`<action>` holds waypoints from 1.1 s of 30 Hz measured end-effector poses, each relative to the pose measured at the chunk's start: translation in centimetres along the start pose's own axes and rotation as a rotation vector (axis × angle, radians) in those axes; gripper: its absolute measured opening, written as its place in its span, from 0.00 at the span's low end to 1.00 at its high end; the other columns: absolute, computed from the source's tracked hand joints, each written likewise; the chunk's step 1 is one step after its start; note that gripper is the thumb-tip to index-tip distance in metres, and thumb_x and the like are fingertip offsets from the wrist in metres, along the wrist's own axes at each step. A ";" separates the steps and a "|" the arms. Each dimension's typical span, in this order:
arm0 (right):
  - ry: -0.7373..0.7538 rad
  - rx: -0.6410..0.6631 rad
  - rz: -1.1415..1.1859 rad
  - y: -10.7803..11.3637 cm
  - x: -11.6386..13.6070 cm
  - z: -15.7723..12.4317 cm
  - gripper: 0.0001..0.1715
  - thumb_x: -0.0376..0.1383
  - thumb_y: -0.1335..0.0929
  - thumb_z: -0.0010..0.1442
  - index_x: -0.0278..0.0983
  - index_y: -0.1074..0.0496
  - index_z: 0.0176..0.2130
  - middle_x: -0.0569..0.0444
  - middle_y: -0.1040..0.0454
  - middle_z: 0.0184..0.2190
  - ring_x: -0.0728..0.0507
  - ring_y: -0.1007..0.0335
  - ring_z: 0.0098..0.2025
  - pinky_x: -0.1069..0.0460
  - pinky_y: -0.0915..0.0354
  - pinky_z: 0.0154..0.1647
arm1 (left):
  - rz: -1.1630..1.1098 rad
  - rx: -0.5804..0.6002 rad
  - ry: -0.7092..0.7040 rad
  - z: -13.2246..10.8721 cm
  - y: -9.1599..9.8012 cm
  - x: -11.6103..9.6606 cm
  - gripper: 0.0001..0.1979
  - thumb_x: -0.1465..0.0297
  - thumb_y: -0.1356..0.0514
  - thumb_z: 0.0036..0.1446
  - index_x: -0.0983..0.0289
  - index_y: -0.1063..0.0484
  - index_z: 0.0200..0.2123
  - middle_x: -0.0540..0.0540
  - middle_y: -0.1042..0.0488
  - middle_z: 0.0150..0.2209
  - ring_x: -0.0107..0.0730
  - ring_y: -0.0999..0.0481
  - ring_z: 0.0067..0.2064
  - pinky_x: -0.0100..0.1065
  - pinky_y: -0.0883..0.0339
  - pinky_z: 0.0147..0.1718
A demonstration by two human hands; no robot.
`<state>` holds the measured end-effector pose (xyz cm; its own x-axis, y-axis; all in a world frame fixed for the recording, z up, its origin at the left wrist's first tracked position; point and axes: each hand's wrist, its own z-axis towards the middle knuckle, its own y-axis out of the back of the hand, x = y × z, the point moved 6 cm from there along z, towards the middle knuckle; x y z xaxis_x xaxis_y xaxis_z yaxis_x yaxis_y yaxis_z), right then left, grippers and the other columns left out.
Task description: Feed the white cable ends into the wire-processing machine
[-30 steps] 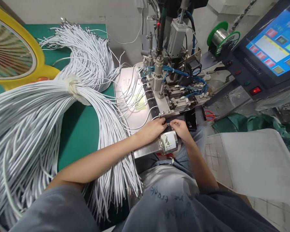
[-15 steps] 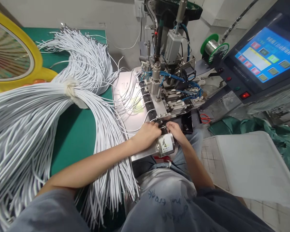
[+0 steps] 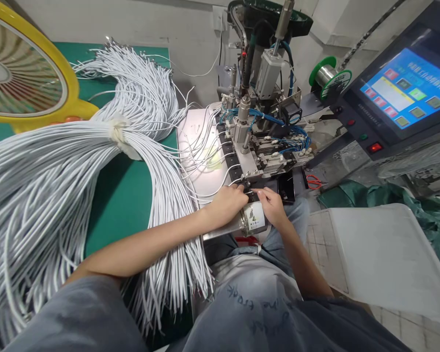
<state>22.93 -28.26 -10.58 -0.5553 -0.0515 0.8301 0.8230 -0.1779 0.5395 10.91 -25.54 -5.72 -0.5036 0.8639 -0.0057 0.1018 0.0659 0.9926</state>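
Observation:
At the front edge of the bench machine (image 3: 247, 164), my left hand (image 3: 227, 204) is closed with its fingertips around a white cable (image 3: 223, 180), whose end is hidden by the fingers. Close beside it, my right hand (image 3: 273, 208) has its thumb and index finger together, pointing at the left fingertips; whatever lies between them is too small to make out. Below both hands is a metal cylinder with a white label (image 3: 255, 216). Several more white cables run from the machine's dark front rail over the pale plate (image 3: 198, 129) at its left.
A large tied bundle of white cables (image 3: 58, 146) covers much of the green mat (image 3: 112, 215). On the left stands a yellow fan (image 3: 71, 83). A wire spool (image 3: 324, 76) and a lit control screen (image 3: 407, 93) are on the right, above red-handled scissors (image 3: 313, 182) and a white bin (image 3: 381, 254).
The view has shifted slightly, so everything sits a little further right. My right hand has drawn a little away from the left, its index finger now straighter. My left hand keeps its place.

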 end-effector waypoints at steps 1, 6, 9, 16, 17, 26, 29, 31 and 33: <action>0.003 -0.014 -0.003 0.1 0.1 0.0 0.22 0.42 0.42 0.63 0.36 0.23 0.38 0.52 0.28 0.28 0.45 0.34 0.32 0.51 0.39 0.35 | 0.000 0.001 -0.002 -0.1 0.0 0.0 0.10 0.82 0.48 0.54 0.70 0.27 0.29 0.60 0.29 0.31 0.42 0.26 0.34 0.33 0.39 0.24; -0.003 -0.280 0.056 2.0 1.7 -1.4 0.21 0.39 0.42 0.63 0.36 0.25 0.29 0.53 0.30 0.25 0.46 0.34 0.29 0.52 0.40 0.31 | -0.012 -0.033 0.021 -0.3 -0.1 0.1 0.09 0.81 0.47 0.53 0.69 0.27 0.28 0.62 0.28 0.31 0.43 0.26 0.35 0.33 0.40 0.24; -0.002 -0.278 0.085 1.2 3.7 -3.5 0.21 0.39 0.42 0.63 0.37 0.26 0.27 0.54 0.30 0.22 0.46 0.33 0.28 0.51 0.39 0.30 | -0.028 -0.051 0.102 -0.2 -0.5 0.3 0.09 0.81 0.47 0.53 0.71 0.27 0.30 0.64 0.27 0.31 0.43 0.25 0.33 0.33 0.41 0.24; -0.181 0.426 0.334 -9.9 6.0 -8.7 0.06 0.38 0.34 0.55 0.38 0.28 0.31 0.54 0.24 0.26 0.45 0.28 0.29 0.51 0.34 0.32 | 0.013 -0.081 0.259 -0.2 -1.2 1.2 0.21 0.84 0.53 0.55 0.82 0.36 0.52 0.68 0.24 0.31 0.43 0.24 0.33 0.33 0.43 0.24; -0.221 0.471 0.385 -11.1 6.0 -9.0 0.05 0.37 0.33 0.53 0.38 0.29 0.31 0.53 0.24 0.27 0.45 0.27 0.30 0.51 0.33 0.31 | 0.014 -0.080 0.255 -0.2 -1.3 1.2 0.22 0.84 0.54 0.55 0.82 0.36 0.53 0.68 0.24 0.31 0.43 0.24 0.33 0.33 0.43 0.23; -0.312 0.396 0.459 -11.7 6.1 -9.5 0.11 0.33 0.35 0.51 0.38 0.34 0.38 0.61 0.32 0.21 0.50 0.33 0.22 0.55 0.36 0.26 | -0.016 -0.123 0.257 -0.2 -0.5 1.3 0.12 0.83 0.50 0.54 0.75 0.28 0.37 0.66 0.26 0.31 0.41 0.25 0.33 0.32 0.46 0.24; -0.249 0.388 0.337 -9.2 5.6 -9.1 0.07 0.34 0.38 0.55 0.38 0.33 0.36 0.62 0.35 0.20 0.51 0.38 0.16 0.55 0.41 0.20 | -0.089 -0.168 0.083 -0.2 0.7 -0.1 0.12 0.77 0.49 0.58 0.73 0.27 0.39 0.63 0.27 0.35 0.41 0.27 0.37 0.33 0.42 0.28; -0.183 0.299 0.169 -6.3 5.0 -7.9 0.07 0.36 0.38 0.56 0.38 0.35 0.27 0.60 0.37 0.17 0.51 0.41 0.16 0.55 0.44 0.19 | -0.194 -0.239 -0.065 -0.5 1.7 -1.2 0.14 0.70 0.51 0.63 0.69 0.27 0.43 0.60 0.28 0.39 0.38 0.29 0.40 0.34 0.38 0.34; -0.129 0.156 0.015 -3.0 4.4 -6.1 0.11 0.37 0.36 0.55 0.38 0.38 0.22 0.59 0.37 0.16 0.50 0.42 0.18 0.54 0.45 0.20 | -0.299 -0.326 -0.123 -0.8 2.4 -1.4 0.18 0.67 0.54 0.66 0.67 0.29 0.46 0.59 0.28 0.42 0.35 0.31 0.43 0.33 0.38 0.41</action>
<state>17.25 -33.94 -9.43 -0.5312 0.0756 0.8439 0.8452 -0.0231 0.5340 11.20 -27.02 -3.28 -0.3619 0.8852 -0.2922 -0.3177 0.1776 0.9314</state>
